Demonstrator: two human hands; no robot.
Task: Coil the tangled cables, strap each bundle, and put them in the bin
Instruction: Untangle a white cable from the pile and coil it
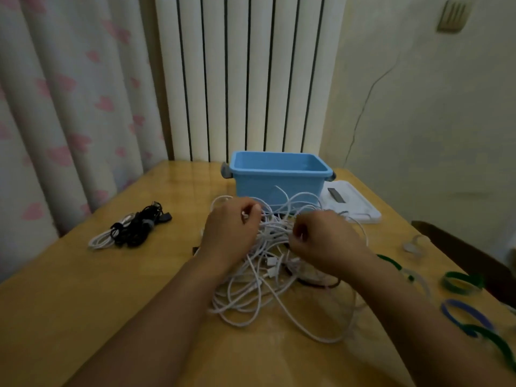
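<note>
A tangle of white cables (259, 286) lies in the middle of the wooden table (83, 303). My left hand (229, 233) pinches white strands at the tangle's upper left. My right hand (324, 241) grips strands at its upper right, fingers curled. Both hands hold part of the tangle lifted off the table. Behind the hands stands the blue plastic bin (279, 174); nothing shows inside it. Several green and blue straps (458, 283) lie at the right edge of the table.
A bundle of black and white cables (131, 227) lies at the left of the table. A white lid (351, 202) rests to the right of the bin. A radiator and a curtain stand behind the table, and a dark chair back is at the right.
</note>
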